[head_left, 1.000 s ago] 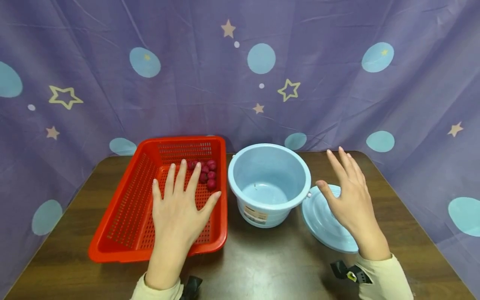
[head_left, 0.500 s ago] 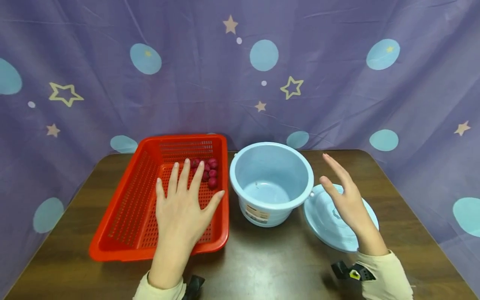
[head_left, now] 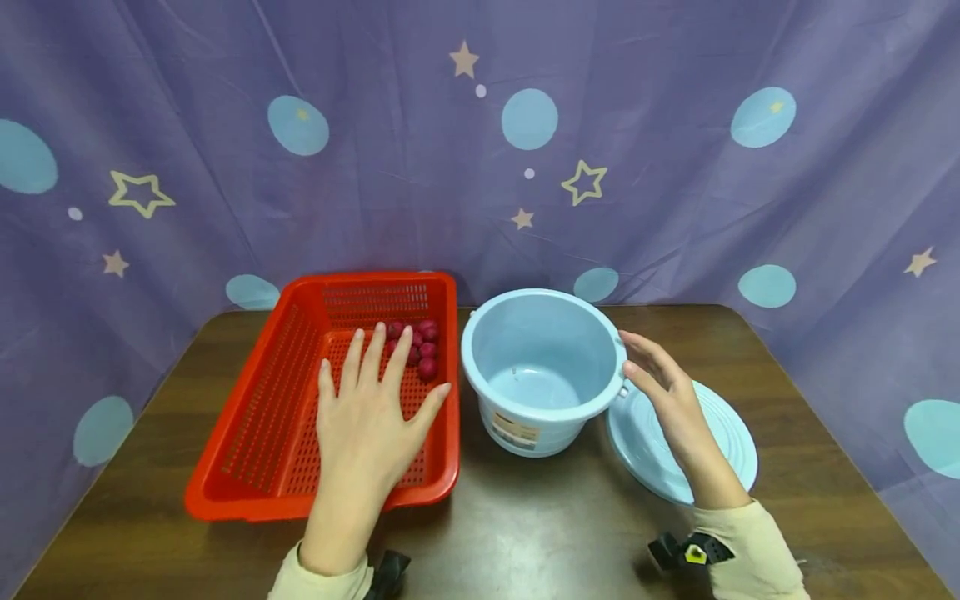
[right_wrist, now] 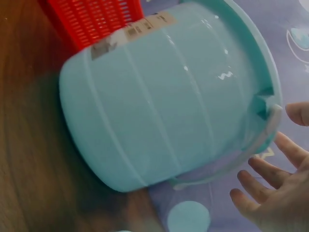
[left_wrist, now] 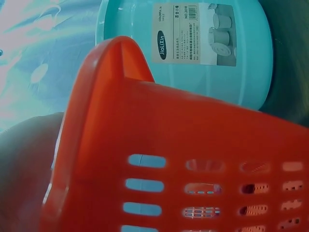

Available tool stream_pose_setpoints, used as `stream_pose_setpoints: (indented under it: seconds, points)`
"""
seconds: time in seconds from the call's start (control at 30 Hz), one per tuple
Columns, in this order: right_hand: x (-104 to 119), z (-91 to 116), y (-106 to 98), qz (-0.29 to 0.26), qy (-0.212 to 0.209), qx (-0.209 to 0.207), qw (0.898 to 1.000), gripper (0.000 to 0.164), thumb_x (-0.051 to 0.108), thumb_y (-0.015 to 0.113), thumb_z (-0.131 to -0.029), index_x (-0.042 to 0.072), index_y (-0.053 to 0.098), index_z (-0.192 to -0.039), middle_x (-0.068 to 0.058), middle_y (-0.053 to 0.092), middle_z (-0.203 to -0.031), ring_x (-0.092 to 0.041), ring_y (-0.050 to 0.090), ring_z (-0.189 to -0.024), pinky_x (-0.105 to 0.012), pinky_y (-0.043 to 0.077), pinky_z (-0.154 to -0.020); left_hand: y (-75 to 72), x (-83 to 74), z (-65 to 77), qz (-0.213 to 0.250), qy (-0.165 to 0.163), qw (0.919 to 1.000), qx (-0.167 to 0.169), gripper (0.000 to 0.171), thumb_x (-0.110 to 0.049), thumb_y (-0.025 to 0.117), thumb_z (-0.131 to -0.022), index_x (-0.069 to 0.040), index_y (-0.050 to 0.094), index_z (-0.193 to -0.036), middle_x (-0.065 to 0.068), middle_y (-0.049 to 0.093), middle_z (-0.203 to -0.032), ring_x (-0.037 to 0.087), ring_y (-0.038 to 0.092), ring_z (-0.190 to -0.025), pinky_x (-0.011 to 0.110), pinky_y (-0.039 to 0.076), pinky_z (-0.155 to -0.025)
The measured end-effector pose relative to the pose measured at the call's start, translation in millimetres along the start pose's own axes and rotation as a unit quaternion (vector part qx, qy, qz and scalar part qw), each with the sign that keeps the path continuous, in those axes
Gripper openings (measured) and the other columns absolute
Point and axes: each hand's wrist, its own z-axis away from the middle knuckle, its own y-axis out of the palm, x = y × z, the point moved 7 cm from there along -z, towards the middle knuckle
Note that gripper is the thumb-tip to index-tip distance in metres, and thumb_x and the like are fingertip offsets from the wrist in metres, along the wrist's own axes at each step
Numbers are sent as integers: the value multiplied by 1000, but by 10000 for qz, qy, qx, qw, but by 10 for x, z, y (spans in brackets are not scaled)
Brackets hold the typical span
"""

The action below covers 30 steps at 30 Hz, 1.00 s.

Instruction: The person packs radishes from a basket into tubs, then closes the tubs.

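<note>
My left hand [head_left: 367,433] hovers over the red perforated plastic basket [head_left: 255,508], fingers spread and holding nothing. Several small dark red round things [head_left: 427,367] lie at the basket's far right; their kind is unclear. To the right stands a light blue bucket [head_left: 551,437], upright, with nothing visible in it but a small mark. My right hand [head_left: 677,408] is at the bucket's right rim, thumb and fingers slightly bent. In the right wrist view, the fingertips are close to the bucket's handle [right_wrist: 217,174]; contact is not certain.
A light blue round lid [head_left: 738,437] lies on the brown table [head_left: 517,533], right of the bucket and partly under my right forearm. The basket stands close beside the bucket. A purple patterned curtain [head_left: 420,167] hangs behind the table.
My right hand has moved left from above the lid to the bucket's rim, its fingers bending a little. The left hand has stayed spread over the basket, almost unmoved.
</note>
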Motion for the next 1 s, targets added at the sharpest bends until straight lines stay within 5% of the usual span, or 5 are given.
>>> stream_pose_setpoints:
  seconds: [0.33,0.63,0.83,1.0]
  points:
    - [-42,39,70,-253,292,147,9991,47,26,51,-104,10,42,-148,-11,30,-157,-28,16,-148,-57,13,-113,-77,-168,33,63,272,9992,-284,77,-64,52,-91,-24,35,-155,9,29,-160,30,17,-148,62,15,-113]
    - [-57,40,173,-251,492,175,9983,50,29,54,-103,12,41,-148,-10,28,-158,-29,16,-148,-60,12,-114,-337,-286,194,31,697,9972,-258,76,-63,57,-90,-27,36,-154,4,29,-160,28,20,-148,61,18,-113]
    - [-42,48,160,-191,494,161,9985,50,31,55,-102,12,42,-147,-11,28,-158,-29,17,-148,-60,13,-114,-487,-327,180,-497,1281,9903,-201,76,-57,62,-89,-23,40,-153,7,32,-159,29,24,-146,60,18,-113]
    - [-53,80,149,-191,493,161,9985,50,30,55,-102,10,42,-146,-13,29,-157,-30,18,-148,-58,15,-114,-520,-304,93,-839,1802,9799,173,75,-57,65,-87,-22,44,-150,7,33,-159,30,27,-145,59,23,-112]
